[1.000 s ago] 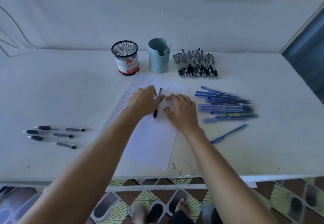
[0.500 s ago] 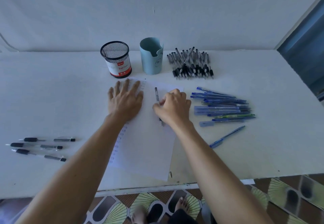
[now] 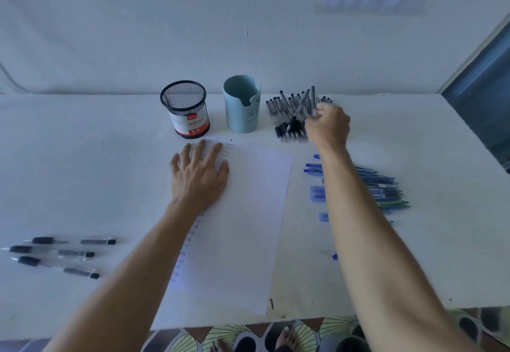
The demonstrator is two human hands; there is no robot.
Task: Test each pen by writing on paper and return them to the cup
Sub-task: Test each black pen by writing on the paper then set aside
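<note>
The paper (image 3: 248, 213) is pressed flat on the worktop (image 3: 82, 172) by the left hand (image 3: 198, 175), fingers straight and spread. A grey pen (image 3: 313, 98) is pinched in the curled fingers of the right hand (image 3: 328, 128), over the black pen pile (image 3: 284, 114) beside the blue cup (image 3: 241, 106).

The mesh cup (image 3: 183, 109) is black, the paper (image 3: 248, 213) white.

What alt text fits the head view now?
The right hand grips a grey pen at the pile of black pens beside the blue cup; the left hand lies flat on the paper. A black mesh cup stands left of the blue cup; blue pens lie right of the paper.
</note>
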